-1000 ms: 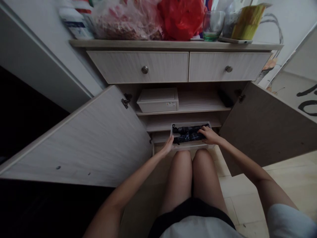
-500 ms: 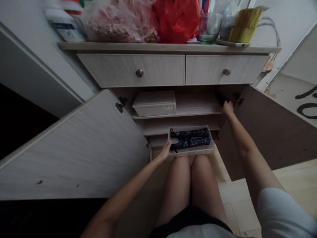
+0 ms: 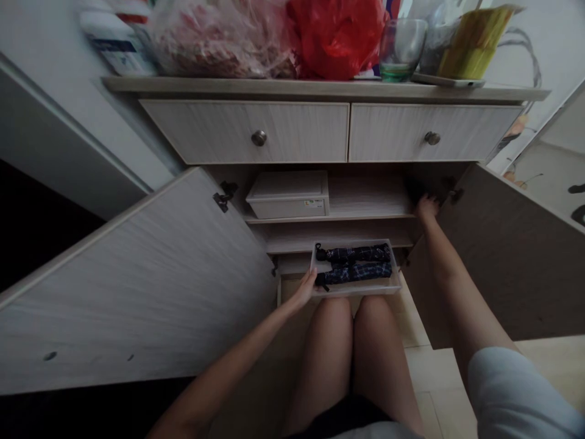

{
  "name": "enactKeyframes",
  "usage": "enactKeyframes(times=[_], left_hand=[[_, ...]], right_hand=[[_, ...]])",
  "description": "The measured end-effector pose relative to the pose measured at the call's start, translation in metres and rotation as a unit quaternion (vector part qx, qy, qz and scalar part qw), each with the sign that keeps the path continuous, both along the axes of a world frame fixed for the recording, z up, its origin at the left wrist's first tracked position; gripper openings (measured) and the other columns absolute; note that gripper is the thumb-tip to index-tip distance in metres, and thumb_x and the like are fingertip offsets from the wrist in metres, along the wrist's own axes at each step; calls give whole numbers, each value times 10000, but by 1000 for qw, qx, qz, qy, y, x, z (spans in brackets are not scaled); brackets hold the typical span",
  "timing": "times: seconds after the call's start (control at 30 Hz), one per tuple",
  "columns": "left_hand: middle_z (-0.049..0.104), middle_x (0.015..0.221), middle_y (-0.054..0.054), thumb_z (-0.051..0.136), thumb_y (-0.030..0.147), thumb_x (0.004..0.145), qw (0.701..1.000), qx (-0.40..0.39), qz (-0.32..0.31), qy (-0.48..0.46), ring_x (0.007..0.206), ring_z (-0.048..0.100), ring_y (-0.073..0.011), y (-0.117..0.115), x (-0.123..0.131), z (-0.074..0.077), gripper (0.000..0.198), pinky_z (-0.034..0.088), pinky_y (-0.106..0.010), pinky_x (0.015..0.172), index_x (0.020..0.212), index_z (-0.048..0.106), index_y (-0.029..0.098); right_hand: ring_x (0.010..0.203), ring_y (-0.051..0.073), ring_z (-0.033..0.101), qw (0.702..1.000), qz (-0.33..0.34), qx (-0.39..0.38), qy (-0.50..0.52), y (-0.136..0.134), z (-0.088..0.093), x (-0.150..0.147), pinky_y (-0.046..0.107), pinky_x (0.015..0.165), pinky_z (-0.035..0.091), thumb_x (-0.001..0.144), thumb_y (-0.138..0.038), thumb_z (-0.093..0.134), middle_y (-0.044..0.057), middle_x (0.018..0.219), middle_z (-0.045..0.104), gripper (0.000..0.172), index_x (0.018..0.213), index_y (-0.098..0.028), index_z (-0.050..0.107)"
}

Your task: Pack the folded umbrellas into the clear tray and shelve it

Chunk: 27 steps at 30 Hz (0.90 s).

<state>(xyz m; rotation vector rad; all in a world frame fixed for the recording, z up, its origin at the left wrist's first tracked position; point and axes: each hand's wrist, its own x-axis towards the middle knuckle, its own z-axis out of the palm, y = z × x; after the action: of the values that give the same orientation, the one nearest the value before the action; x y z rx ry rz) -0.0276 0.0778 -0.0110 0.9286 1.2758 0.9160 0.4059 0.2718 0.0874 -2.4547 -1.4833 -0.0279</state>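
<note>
My left hand (image 3: 304, 289) grips the left end of a clear plastic tray (image 3: 356, 291), held just above my knees. Two folded umbrellas in dark plaid, the upper umbrella (image 3: 359, 253) and the lower umbrella (image 3: 359, 272), lie lengthwise in it with their black ends to the left. My right hand (image 3: 428, 207) reaches into the cabinet at the right end of the upper shelf (image 3: 368, 198). Its fingers are curled at a dark object (image 3: 414, 188) that shadow makes too dim to identify.
A lidded white storage box (image 3: 290, 195) sits on the upper shelf's left side. The left cabinet door (image 3: 150, 299) and right cabinet door (image 3: 507, 256) stand swung outward. Above are two closed drawers; the countertop holds a red plastic bag (image 3: 338, 39), a glass (image 3: 402, 49) and bottles.
The view has shifted slightly, so the cabinet looks a little larger. My right hand stays by the dark object, its fingers a bit farther right of it. The tray remains in my left hand.
</note>
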Motion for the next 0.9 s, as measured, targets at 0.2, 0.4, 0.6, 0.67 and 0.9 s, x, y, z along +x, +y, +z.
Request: enactKeyframes(times=[0.2,0.4,0.6,0.67,0.9], left_hand=[[695,1250,-153,622,724,822,1000,5,1,-14,1130,669,-364,1,2,-4,769,616,-457,848,1364,597,179],[699,1228,-155,605,744,820,1000,1,2,0,1103,675,-333,-1,7,2,733,616,-449,849,1267,631,164],[678,1271,-161,571,708,869,1000,11,-6,20,1167,645,-341,-6,7,8,673,581,-493,935,1248,638,155],[657,1322,-162,547,686,896,1000,9,-8,16,1205,629,-340,-7,8,10,658,567,-510,959,1291,618,165],[551,1494,-131,547,626,921,998,43,8,51,1460,404,-335,-7,11,15,639,326,-498,1205,1387,588,190]], right_hand=[[1276,420,536,995,-8,36,89,-10,5,-6,553,994,457,814,-300,692,362,1383,479,823,1505,-38,329],[1187,344,597,983,54,82,155,-39,12,-18,457,997,471,849,-244,578,258,1260,601,625,1418,-49,408],[1179,278,579,872,384,81,293,-117,9,-36,387,1027,470,828,-453,622,140,1268,604,574,1306,-157,504],[1133,276,598,834,460,19,304,-147,10,-41,388,991,494,822,-509,640,112,1246,621,585,1295,-186,525],[1063,258,633,771,591,-87,219,-197,7,-58,405,965,501,838,-283,622,129,1207,655,441,1263,-174,579]])
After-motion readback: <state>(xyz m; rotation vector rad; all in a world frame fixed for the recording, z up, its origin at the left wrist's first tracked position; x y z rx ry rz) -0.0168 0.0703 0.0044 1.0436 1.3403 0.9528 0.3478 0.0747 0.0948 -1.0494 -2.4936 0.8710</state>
